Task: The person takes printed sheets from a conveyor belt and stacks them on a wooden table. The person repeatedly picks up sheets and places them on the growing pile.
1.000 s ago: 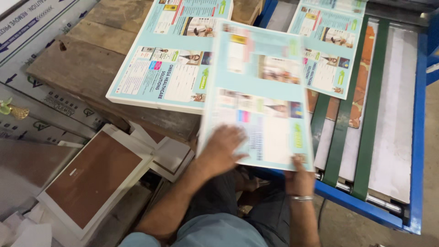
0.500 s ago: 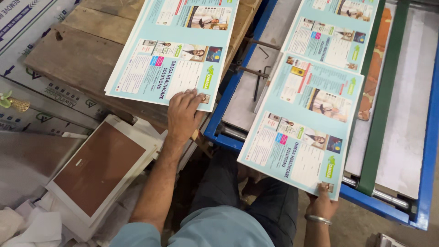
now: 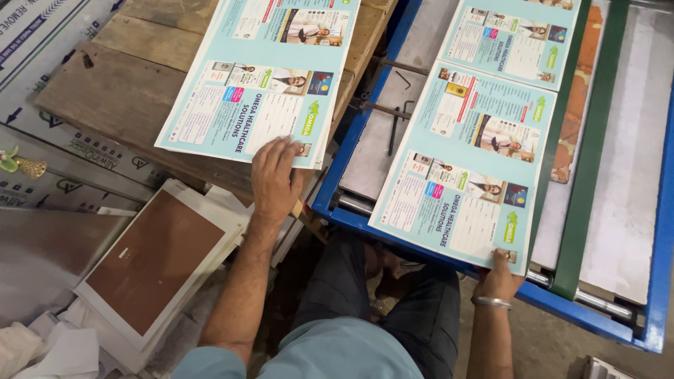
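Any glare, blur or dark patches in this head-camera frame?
Head view: sharp, evenly lit, no strong glare on the printed sheet held by the right hand; left hand on the stack is unblurred; the floor under the wooden table lies in shadow.

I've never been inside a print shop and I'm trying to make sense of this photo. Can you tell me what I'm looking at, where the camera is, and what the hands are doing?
The camera sits on a person's head and looks down, so you see their own arms and lap. The left hand rests on the near edge of a stack of pale blue printed sheets lying on a wooden table. The right hand, with a bangle on its wrist, pinches the near corner of a single sheet that lies on a blue metal frame with a green bar, beside another sheet farther back. A brown-faced board lies lower left among loose white paper.
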